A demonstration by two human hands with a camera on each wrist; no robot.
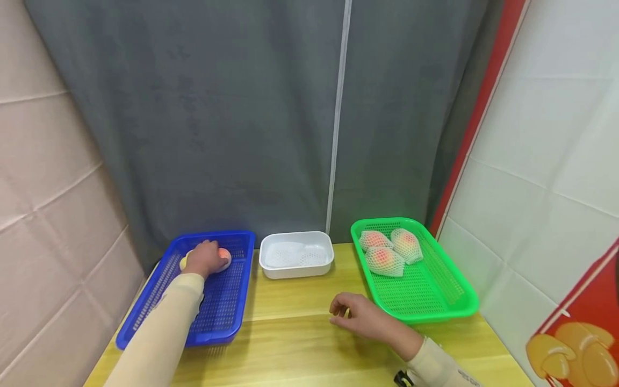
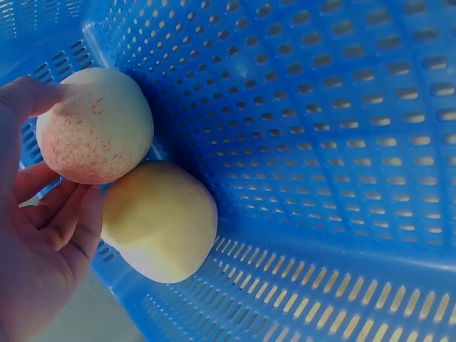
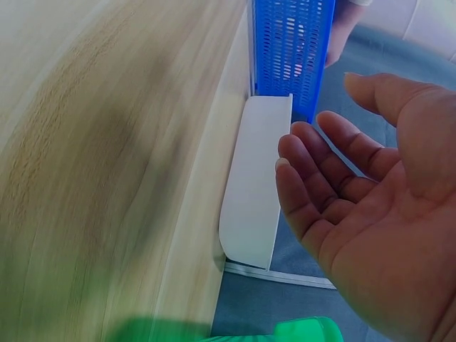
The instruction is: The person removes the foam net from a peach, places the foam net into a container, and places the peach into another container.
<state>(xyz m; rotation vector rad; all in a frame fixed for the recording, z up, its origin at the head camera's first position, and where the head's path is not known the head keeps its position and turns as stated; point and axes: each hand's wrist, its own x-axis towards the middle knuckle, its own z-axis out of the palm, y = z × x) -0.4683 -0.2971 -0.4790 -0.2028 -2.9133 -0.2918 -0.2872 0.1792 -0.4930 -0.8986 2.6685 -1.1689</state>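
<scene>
In the blue basket (image 1: 227,322) at the left, my left hand (image 1: 205,258) reaches down over two peaches. The left wrist view shows its thumb and fingers around a pale peach with red speckles (image 2: 96,132). A yellower peach (image 2: 164,224) lies right beside it against the basket wall, near the fingertips. My right hand (image 1: 360,317) hovers over the table in front of the green basket (image 1: 435,309), its fingers loosely curled and holding nothing. In the right wrist view the right palm (image 3: 385,242) shows bare.
A white plastic tray (image 1: 296,272) stands between the two baskets on the wooden table (image 1: 290,338). Several net-wrapped peaches (image 1: 384,260) lie in the back of the green basket. A grey curtain (image 1: 217,118) hangs behind, and pale walls flank the table.
</scene>
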